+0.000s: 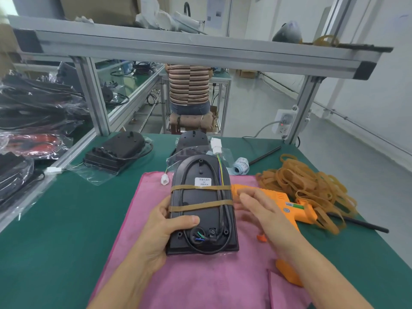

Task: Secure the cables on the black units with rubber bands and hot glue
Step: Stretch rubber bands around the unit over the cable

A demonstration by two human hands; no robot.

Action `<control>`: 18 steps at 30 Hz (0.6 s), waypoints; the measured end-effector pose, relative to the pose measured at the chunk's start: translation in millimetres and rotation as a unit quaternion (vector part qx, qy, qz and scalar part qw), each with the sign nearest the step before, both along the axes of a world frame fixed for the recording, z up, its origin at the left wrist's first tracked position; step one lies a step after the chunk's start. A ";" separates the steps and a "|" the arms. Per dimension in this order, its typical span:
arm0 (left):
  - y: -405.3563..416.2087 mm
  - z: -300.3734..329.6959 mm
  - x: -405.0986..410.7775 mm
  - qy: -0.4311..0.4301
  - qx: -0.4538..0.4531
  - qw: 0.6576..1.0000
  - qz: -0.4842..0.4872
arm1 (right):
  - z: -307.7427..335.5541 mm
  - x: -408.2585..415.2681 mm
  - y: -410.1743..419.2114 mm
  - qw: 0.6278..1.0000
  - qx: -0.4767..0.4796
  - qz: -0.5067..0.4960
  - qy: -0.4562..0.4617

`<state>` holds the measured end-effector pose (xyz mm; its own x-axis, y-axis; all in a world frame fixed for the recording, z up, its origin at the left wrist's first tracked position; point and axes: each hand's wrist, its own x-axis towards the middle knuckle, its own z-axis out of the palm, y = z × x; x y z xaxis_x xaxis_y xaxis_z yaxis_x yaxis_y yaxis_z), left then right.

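A black unit lies on its face on the pink cloth, its black cable looped over the back under two tan rubber bands. My left hand grips the unit's left edge, thumb laid across the back. My right hand hovers just right of the unit with fingers relaxed, above the orange hot glue gun lying on the cloth. Coloured wires with white connectors stick out at the unit's far end.
A heap of tan rubber bands lies at right over a black rod. Two more black units sit farther back on the green mat, bagged cables at left. A person in a striped shirt sits beyond the bench.
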<state>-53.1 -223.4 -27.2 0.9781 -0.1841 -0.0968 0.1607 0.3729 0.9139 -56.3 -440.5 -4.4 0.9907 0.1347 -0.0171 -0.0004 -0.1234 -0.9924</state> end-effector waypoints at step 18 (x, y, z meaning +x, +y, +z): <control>-8.5 1.0 1.8 0.168 -0.020 0.986 -0.005 | -9.3 -0.8 30.3 0.965 0.170 0.083 0.182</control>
